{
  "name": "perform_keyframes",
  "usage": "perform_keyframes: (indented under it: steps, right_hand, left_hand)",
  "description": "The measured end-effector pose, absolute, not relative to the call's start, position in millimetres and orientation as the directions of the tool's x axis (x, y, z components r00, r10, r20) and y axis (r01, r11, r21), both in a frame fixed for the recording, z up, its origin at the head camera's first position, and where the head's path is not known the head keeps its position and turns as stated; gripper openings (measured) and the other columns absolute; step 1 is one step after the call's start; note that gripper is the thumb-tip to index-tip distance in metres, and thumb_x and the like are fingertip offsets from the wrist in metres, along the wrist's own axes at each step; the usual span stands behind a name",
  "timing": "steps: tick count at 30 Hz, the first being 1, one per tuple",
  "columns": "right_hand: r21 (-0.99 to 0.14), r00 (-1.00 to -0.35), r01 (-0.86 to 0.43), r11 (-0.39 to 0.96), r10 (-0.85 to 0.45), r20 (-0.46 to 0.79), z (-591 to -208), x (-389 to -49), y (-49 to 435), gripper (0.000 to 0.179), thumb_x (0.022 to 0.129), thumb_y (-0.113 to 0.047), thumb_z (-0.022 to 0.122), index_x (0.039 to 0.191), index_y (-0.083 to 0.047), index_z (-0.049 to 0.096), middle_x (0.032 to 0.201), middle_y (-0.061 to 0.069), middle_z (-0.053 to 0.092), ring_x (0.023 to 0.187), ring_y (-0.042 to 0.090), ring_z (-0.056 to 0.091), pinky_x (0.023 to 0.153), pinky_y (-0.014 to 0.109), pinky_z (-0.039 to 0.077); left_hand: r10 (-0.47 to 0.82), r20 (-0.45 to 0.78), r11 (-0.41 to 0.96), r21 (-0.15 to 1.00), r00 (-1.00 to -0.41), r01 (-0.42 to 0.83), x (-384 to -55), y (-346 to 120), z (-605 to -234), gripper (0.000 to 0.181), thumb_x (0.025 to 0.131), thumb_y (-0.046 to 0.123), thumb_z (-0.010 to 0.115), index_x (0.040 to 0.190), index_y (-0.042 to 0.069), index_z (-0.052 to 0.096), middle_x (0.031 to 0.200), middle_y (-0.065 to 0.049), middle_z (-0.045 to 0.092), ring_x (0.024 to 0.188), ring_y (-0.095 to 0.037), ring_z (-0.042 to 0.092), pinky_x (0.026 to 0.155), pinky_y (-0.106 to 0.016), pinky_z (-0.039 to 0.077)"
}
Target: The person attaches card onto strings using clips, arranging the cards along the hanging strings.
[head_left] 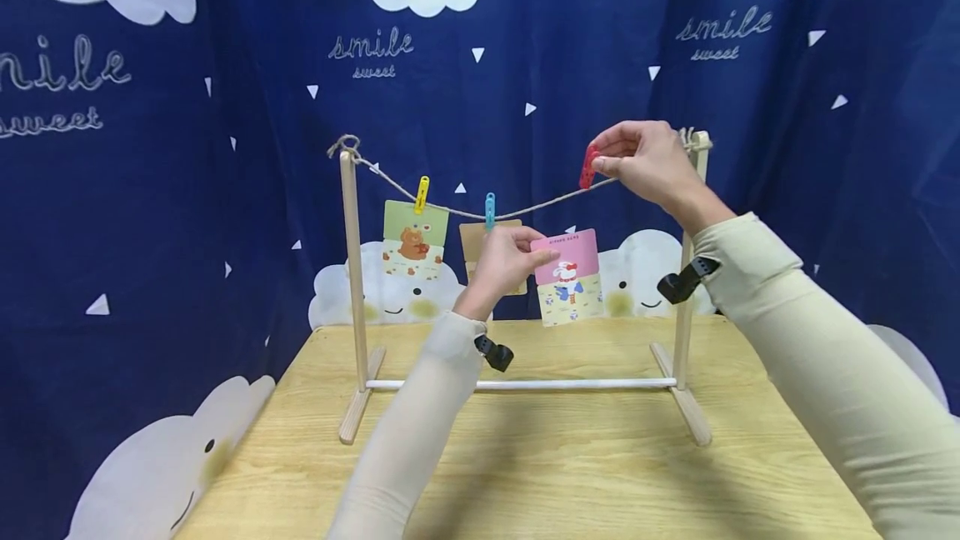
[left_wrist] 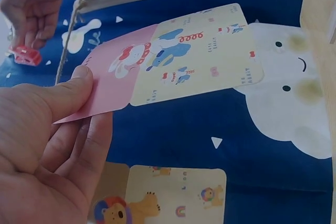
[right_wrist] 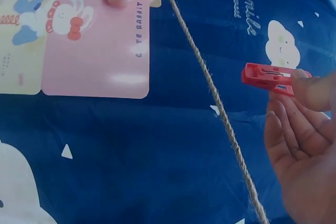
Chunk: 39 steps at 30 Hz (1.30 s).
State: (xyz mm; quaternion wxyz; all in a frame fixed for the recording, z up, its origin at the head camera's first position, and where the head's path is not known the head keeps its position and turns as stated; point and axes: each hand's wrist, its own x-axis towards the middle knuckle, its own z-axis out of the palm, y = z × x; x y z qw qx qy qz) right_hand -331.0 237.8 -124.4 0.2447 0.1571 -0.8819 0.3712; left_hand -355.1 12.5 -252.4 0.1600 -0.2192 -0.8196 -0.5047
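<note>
My left hand (head_left: 504, 261) pinches a pink and cream rabbit card (head_left: 567, 290) by its upper left edge, just below the twine (head_left: 551, 203). In the right wrist view, the card's pink half (right_wrist: 105, 61) stands apart from the twine. Near the twine's right side, my right hand (head_left: 651, 161) grips a red clothespin (head_left: 588, 167) between thumb and fingers. A yellow clothespin (head_left: 422, 194) fastens a green bear card (head_left: 414, 240) to the twine. Further right, a blue clothespin (head_left: 490, 211) holds a brown card (head_left: 471, 238), partly hidden behind my left hand.
The twine is tied between two wooden posts (head_left: 351, 257) on feet, joined low down by a white bar (head_left: 577, 385). This frame stands on a wooden table (head_left: 525, 465). A dark blue curtain (head_left: 262, 190) with clouds hangs behind.
</note>
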Motion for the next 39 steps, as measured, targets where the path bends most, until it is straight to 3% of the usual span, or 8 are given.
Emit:
perform_keyframes:
  steps: [11,20,30,39]
  right_hand:
    - [-0.557,-0.829,-0.442,0.703,-0.083,0.553,-123.0,-350.2,236.8,0.027,0.095,-0.026,0.075,0.116,-0.010,0.075,0.102,0.009,0.077,0.086,0.022,0.070,0.071,0.025,0.052]
    - [-0.517,-0.837,-0.424,0.743,-0.103,0.538,-128.4,-358.4,231.7,0.022,0.093,-0.023,0.075,0.110,-0.009,0.077,0.099,0.009,0.078,0.089,0.023,0.071,0.077,0.034,0.051]
    - [-0.489,-0.850,-0.428,0.760,-0.155,0.503,-126.3,-360.1,226.5,0.019,0.092,-0.022,0.076,0.106,-0.009,0.077,0.095,0.007,0.078,0.085,0.021,0.074,0.070,0.027,0.056]
    - [-0.469,-0.872,-0.413,0.781,-0.189,0.452,-132.8,-358.7,223.7,0.019,0.092,-0.023,0.075,0.105,-0.010,0.078,0.097,0.008,0.078,0.090,0.026,0.072,0.078,0.040,0.060]
  left_hand:
    - [0.185,0.476,0.432,0.746,-0.860,0.507,-359.8,26.9,-245.5,0.020,0.086,0.033,0.086,0.099,0.019,0.081,0.084,0.005,0.072,0.077,-0.016,0.064,0.061,-0.030,0.052]
    - [0.182,0.510,0.412,0.737,-0.841,0.536,-363.9,34.1,-242.9,0.018,0.086,0.029,0.087,0.096,0.015,0.081,0.081,0.005,0.073,0.075,-0.014,0.066,0.060,-0.029,0.053]
    - [0.150,0.501,0.420,0.748,-0.852,0.514,-369.1,36.3,-239.8,0.022,0.087,0.031,0.086,0.100,0.015,0.081,0.085,0.003,0.072,0.076,-0.015,0.065,0.060,-0.029,0.052]
    - [0.143,0.518,0.420,0.740,-0.844,0.525,-370.6,35.5,-242.1,0.019,0.088,0.031,0.085,0.099,0.016,0.081,0.082,0.004,0.073,0.073,-0.014,0.065,0.059,-0.027,0.052]
